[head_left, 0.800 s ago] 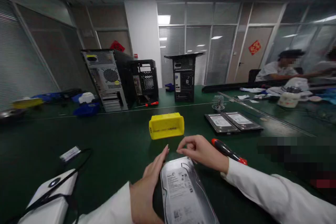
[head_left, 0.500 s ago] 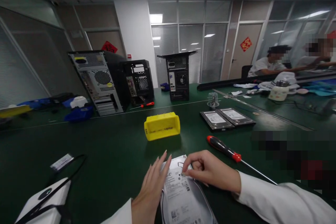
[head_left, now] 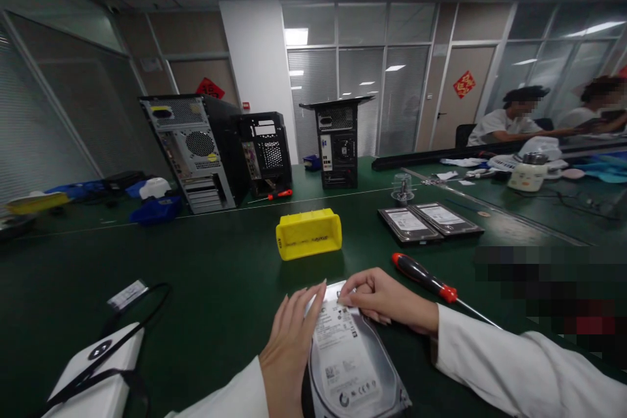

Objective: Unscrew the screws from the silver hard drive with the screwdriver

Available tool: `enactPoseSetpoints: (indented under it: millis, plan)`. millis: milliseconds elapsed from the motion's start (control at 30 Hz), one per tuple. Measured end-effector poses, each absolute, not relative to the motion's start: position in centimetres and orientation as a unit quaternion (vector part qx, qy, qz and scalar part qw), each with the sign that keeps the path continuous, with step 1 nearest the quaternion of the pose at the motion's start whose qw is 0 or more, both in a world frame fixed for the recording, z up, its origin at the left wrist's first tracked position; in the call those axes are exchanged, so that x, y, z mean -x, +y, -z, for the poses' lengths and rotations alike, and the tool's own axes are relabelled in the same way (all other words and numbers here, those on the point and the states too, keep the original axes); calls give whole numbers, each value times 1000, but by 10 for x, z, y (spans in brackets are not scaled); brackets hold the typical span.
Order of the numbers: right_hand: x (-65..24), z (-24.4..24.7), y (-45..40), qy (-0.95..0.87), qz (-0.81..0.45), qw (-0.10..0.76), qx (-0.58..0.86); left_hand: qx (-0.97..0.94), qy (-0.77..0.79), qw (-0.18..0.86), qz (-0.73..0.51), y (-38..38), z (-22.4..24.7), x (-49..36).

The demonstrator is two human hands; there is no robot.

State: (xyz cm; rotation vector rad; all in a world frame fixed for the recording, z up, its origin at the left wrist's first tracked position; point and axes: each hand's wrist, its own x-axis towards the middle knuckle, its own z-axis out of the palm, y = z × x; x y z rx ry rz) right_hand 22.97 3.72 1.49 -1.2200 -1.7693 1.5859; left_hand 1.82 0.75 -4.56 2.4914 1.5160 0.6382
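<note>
Resting label-up on the green table point(head_left: 210, 274) right in front of the person, a hard drive point(head_left: 350, 356) is steadied by both hands: the left hand point(head_left: 291, 339) lies flat and open along its left edge, while the right hand point(head_left: 386, 300), fingers curled, pinches at its far right corner. Judging by this head view, work on it looks barely begun, with the red-handled screwdriver point(head_left: 424, 279) lying untouched just beside the right hand. Its long axis runs from the person toward a yellow bin point(head_left: 308, 234).

Silver metal hard drive w/ white label point(head_left: 350, 359) is laid flat, label up, on green counter point(head_left: 215, 274), near front edge.
</note>
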Motion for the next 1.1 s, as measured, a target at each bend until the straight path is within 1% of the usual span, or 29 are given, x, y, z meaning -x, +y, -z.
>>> enactPoseSetpoints:
  millis: [133,233,367,667,800,900,1000,1100]
  plan:
    - [-226,-14,52,-634,-578,251,447,-890,391,123,-202,11,20,-11]
    - [-225,-13,58,-630,-582,264,441,-895,384,141,-180,18,7,-5]
    - [-228,-13,59,-630,-577,277,439,-893,389,155,-165,23,6,-3]
    - [-240,-9,69,-682,-488,264,477,-893,392,165,-149,24,7,2]
    - [-241,-9,67,-702,-461,253,480,-878,392,201,-186,21,6,5]
    - [-241,-7,64,-720,-436,250,479,-853,402,217,-251,20,5,5]
    - [-242,-2,66,-738,-379,269,489,-823,429,203,-312,25,4,3]
    - [-243,3,72,-757,-308,285,501,-800,456,200,-335,31,5,1]
